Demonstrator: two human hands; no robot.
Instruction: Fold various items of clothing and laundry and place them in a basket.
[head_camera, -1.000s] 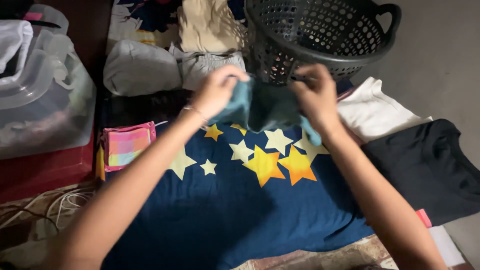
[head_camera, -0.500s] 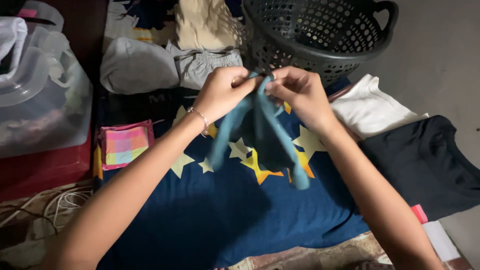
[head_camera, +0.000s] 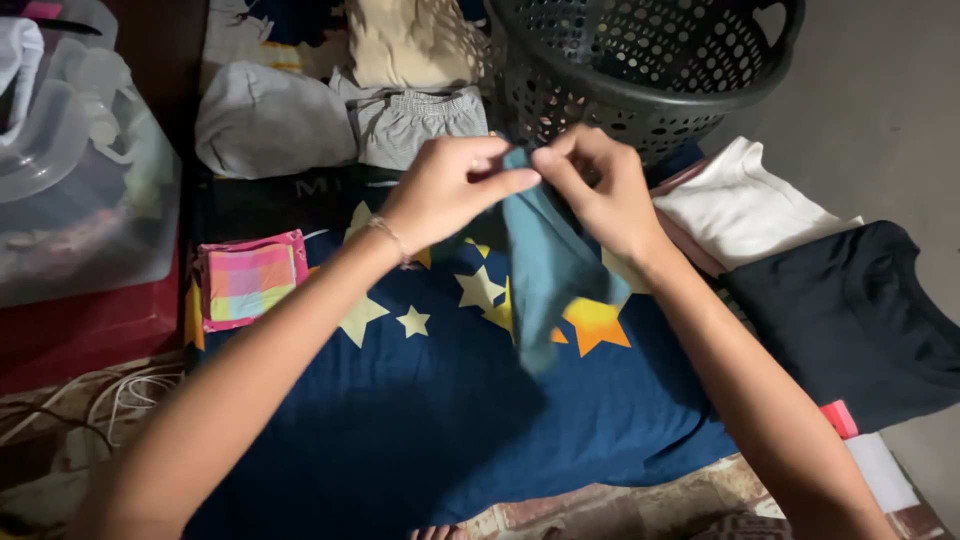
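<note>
Both hands pinch the top edge of a small teal garment (head_camera: 545, 265), which hangs down folded in half above a navy cloth with yellow and cream stars (head_camera: 440, 400). My left hand (head_camera: 447, 190) grips the left side of that edge. My right hand (head_camera: 600, 190) grips it close beside, fingertips nearly touching the left ones. The hands are just in front of a dark perforated laundry basket (head_camera: 640, 60).
Folded grey clothes (head_camera: 270, 120) and a beige piece (head_camera: 410, 40) lie behind. A white folded shirt (head_camera: 745, 205) and a black shirt (head_camera: 860, 320) lie at right. A pink checked cloth (head_camera: 248, 280) and a clear plastic container (head_camera: 80, 170) are at left.
The hands, apart a second ago with the garment spread between them, have come together. The teal garment now hangs folded in half, narrower than before.
</note>
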